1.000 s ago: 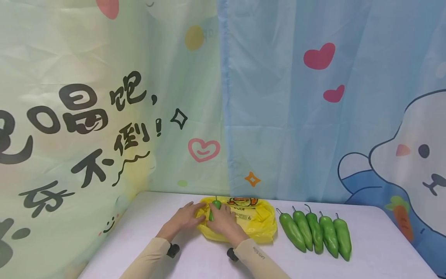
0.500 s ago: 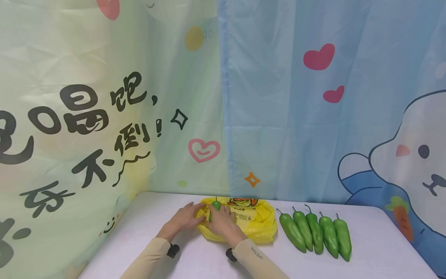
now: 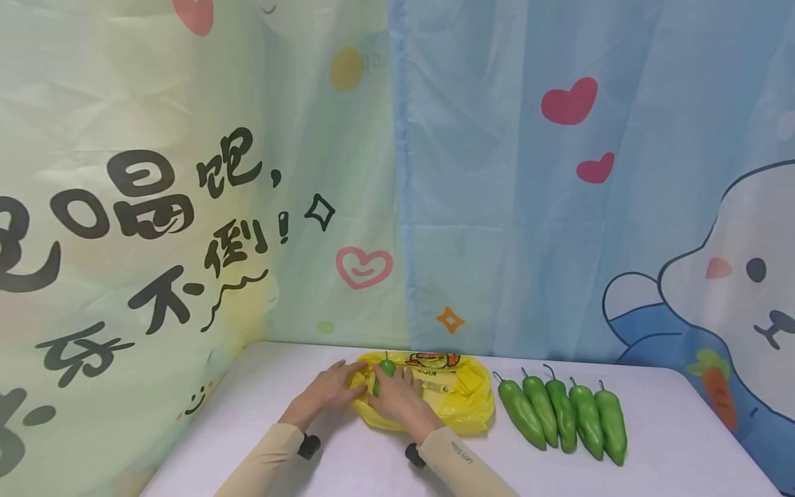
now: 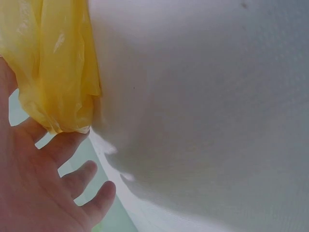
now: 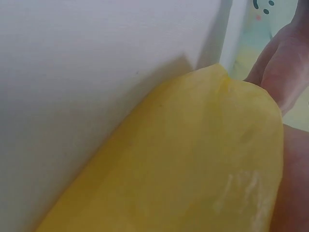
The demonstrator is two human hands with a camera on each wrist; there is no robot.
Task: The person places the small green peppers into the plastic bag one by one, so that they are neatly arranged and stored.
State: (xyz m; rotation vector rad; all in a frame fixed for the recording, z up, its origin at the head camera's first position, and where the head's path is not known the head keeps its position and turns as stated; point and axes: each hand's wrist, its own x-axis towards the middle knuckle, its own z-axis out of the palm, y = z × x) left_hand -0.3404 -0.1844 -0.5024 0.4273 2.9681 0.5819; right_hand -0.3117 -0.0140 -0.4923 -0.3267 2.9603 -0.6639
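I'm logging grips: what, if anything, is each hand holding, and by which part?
Right hand: a smooth green pepper, by its body. Left hand: touching a yellow plastic bag at its edge, grip unclear.

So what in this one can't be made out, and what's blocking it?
Head view: the lower end of the green pepper between the hands, covered by the right hand.
Head view: the fine print on the yellow bag, too small to read.
Left wrist view: part of the left hand, cut off by the left and bottom edges.
Right wrist view: the bag's contents, hidden by its wall.
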